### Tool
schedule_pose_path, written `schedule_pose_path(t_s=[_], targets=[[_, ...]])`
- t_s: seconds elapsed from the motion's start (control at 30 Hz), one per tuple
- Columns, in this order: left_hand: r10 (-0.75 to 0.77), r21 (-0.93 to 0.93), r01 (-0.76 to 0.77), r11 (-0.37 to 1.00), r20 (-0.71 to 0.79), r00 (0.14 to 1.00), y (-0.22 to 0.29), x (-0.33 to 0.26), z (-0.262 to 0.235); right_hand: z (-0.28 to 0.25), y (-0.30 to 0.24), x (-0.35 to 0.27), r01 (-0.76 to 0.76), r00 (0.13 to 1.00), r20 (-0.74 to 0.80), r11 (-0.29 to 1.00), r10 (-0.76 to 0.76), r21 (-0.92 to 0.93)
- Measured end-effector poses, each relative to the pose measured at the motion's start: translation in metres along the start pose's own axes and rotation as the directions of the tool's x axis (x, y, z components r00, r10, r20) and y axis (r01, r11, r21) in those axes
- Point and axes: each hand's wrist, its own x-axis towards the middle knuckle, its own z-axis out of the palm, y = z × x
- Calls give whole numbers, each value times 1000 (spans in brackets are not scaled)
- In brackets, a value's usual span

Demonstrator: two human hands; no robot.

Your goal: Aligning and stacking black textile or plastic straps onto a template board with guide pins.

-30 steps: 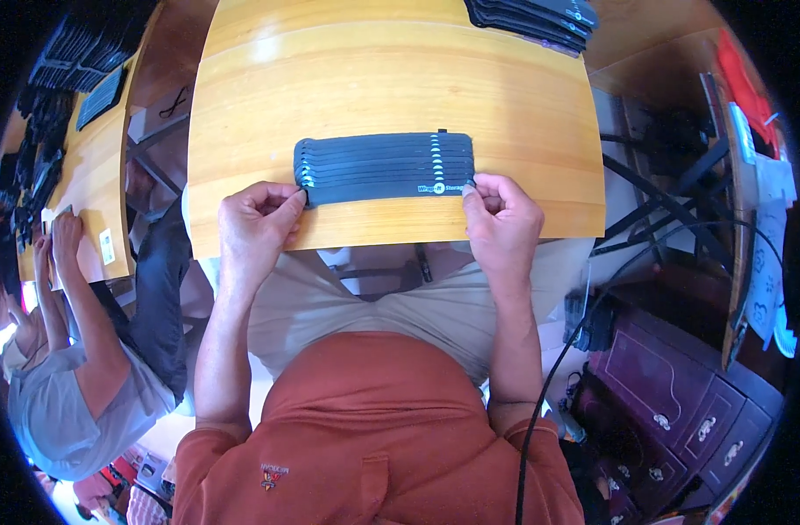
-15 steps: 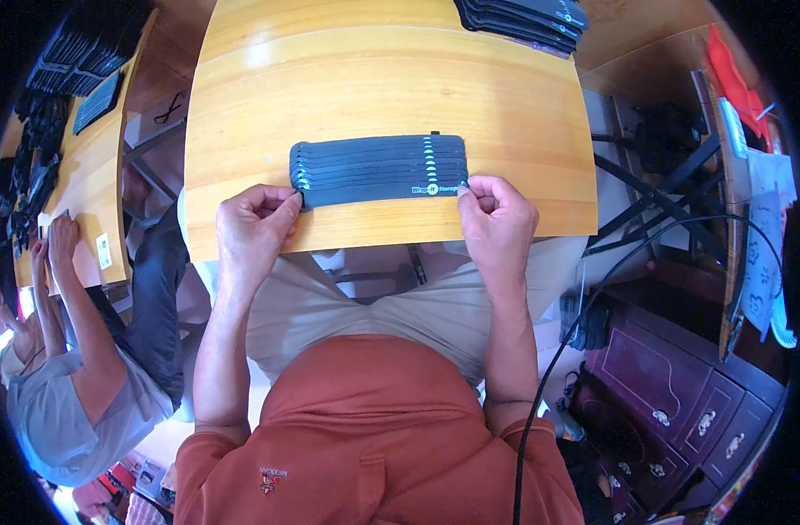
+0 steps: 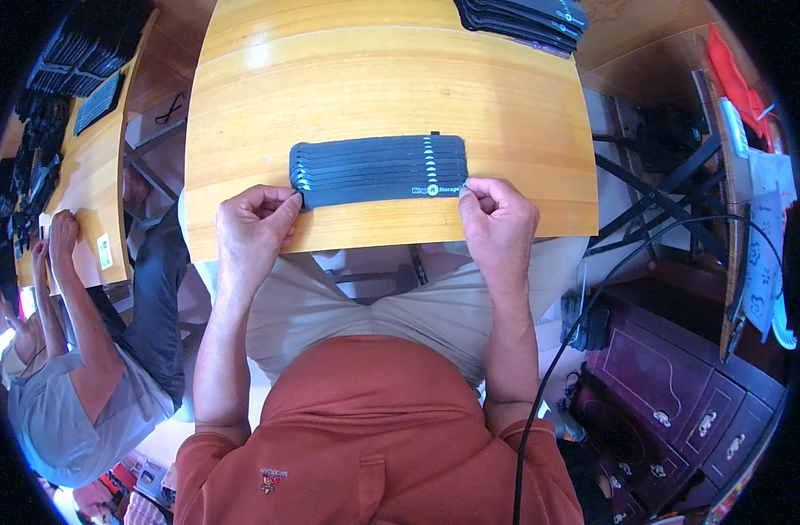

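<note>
A row of several dark grey straps [image 3: 378, 168] with small white markings lies overlapped on the yellow wooden table [image 3: 382, 79], close to its near edge. My left hand [image 3: 255, 223] pinches the left end of the nearest strap. My right hand [image 3: 496, 219] pinches its right end. Both hands rest at the table's front edge, above my lap.
A stack of the same dark straps [image 3: 527, 19] sits at the table's far right corner. Another person [image 3: 76, 350] sits at my left at a second table [image 3: 85, 175] covered with dark items. A dark wooden cabinet [image 3: 671, 394] and a black cable [image 3: 583, 324] are at my right.
Both hands stay pinched on the ends of the nearest strap; the view has shifted slightly, with no clear movement of the straps.
</note>
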Motion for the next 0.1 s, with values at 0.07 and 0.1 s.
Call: schedule_pose_path(t_s=[0.07, 0.1], targets=[[0, 1, 0, 1000, 5, 1000, 1, 0, -1, 0, 1, 0, 3, 1000, 4, 1000, -3, -6], [-1, 3, 1, 1000, 2, 1000, 0, 0, -1, 0, 2, 0, 6, 1000, 4, 1000, -5, -10]])
